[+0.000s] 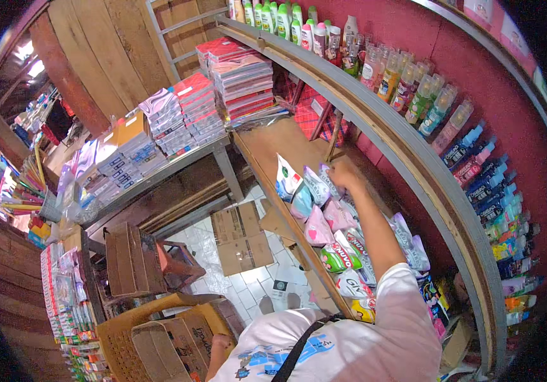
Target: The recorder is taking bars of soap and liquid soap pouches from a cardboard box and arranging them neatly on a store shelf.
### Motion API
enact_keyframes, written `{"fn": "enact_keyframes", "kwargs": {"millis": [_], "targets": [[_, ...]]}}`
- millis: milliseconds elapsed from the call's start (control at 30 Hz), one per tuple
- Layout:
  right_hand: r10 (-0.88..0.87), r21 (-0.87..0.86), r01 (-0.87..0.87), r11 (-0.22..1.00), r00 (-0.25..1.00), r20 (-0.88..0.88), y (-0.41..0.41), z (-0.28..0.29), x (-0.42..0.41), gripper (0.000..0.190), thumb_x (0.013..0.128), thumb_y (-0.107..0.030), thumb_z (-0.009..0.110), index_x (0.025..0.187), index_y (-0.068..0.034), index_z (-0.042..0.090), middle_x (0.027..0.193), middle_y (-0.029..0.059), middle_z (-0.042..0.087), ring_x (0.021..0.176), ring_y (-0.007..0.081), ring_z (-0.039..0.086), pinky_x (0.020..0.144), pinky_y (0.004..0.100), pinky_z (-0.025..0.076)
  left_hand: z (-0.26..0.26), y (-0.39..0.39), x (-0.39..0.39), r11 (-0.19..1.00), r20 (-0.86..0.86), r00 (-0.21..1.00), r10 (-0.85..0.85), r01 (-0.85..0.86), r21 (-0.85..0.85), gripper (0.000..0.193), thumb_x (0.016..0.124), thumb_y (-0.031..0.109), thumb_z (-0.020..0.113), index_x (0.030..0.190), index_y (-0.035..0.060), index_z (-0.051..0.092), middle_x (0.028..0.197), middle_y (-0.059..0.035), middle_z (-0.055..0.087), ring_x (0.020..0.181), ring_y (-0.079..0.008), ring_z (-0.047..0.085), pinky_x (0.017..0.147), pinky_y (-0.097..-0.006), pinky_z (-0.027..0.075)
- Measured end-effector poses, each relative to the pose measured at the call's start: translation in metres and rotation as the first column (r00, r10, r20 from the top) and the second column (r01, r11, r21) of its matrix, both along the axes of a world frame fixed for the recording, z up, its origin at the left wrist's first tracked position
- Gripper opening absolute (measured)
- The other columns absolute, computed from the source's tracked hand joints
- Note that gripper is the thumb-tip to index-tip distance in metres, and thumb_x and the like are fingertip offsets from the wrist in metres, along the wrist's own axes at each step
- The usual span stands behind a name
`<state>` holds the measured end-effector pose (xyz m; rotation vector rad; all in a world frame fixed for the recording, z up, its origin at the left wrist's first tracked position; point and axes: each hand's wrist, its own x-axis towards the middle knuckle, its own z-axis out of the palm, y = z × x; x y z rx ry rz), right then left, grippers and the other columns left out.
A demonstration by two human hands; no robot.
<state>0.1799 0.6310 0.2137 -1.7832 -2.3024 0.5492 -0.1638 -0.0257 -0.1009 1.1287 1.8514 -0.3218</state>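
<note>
My right hand (346, 176) reaches to a low wooden shelf, its fingers closed at the top of a pale purple plastic pouch (327, 175). Beside that pouch stand another lilac pouch (317, 187) and a white and teal pouch (286, 179). Pink pouches (320, 228), a green and red pouch (341, 255) and a white pouch (353, 285) line the shelf towards me. Down by my left side, my left hand (221, 342) is next to an open cardboard box (178, 346) on a woven plastic chair (125, 324). Its fingers are partly hidden, so its grip is unclear.
A grey-edged shelf (388, 119) with body spray bottles (419, 105) curves above my right arm. Stacked notebooks (242, 81) fill the table at the back left. Flattened cardboard (242, 238) lies on the tiled floor, near a box (132, 260) on a stool (178, 265).
</note>
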Motion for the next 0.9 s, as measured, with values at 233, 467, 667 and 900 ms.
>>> {"fn": "enact_keyframes", "kwargs": {"millis": [233,467,667,900], "targets": [[0.009,0.213,0.037,0.976,0.978,-0.209,-0.044,0.066,-0.075,0.035,0.088,-0.028,0.059,0.107,0.001,0.063,0.098,0.0284,0.064,0.095,0.0436,0.062,0.083,0.0501,0.048,-0.053,-0.015,-0.012,0.851,-0.046,0.85,-0.525,0.524,-0.022,0.018,0.077,0.022,0.066,0.087,0.0082,0.07,0.094,-0.0072,0.071,0.086,-0.0253,0.067,0.068,-0.0365,0.054],[0.131,0.266,-0.119,0.957,0.991,-0.028,-0.041,0.03,-0.123,0.033,0.084,-0.028,0.062,0.098,0.0,0.069,0.105,0.0221,0.065,0.105,0.0416,0.058,0.095,0.0506,0.04,-0.018,-0.002,-0.017,0.834,0.006,0.834,-0.552,0.551,0.032,0.021,0.076,0.017,0.068,0.095,0.008,0.067,0.092,-0.0078,0.07,0.085,-0.0251,0.066,0.063,-0.0394,0.053],[0.013,0.411,-0.023,0.911,1.0,0.027,-0.023,-0.034,-0.125,0.029,0.08,-0.023,0.068,0.091,0.004,0.07,0.104,0.0232,0.065,0.11,0.0368,0.056,0.098,0.0518,0.035,-0.001,0.0,-0.001,0.964,0.137,0.955,0.263,-0.266,0.007,0.029,0.084,0.02,0.063,0.107,0.0015,0.062,0.09,-0.0134,0.069,0.081,-0.0252,0.067,0.058,-0.039,0.052],[0.09,0.224,-0.109,0.968,0.992,0.092,-0.029,-0.01,-0.132,0.029,0.082,-0.021,0.066,0.099,0.003,0.068,0.116,0.0222,0.061,0.12,0.0368,0.049,0.109,0.0584,0.021,-0.03,-0.04,0.018,0.724,0.139,0.712,0.688,-0.663,-0.187,0.028,0.089,0.02,0.05,0.109,0.0047,0.063,0.094,-0.0122,0.07,0.076,-0.0272,0.068,0.06,-0.0394,0.053]]}}
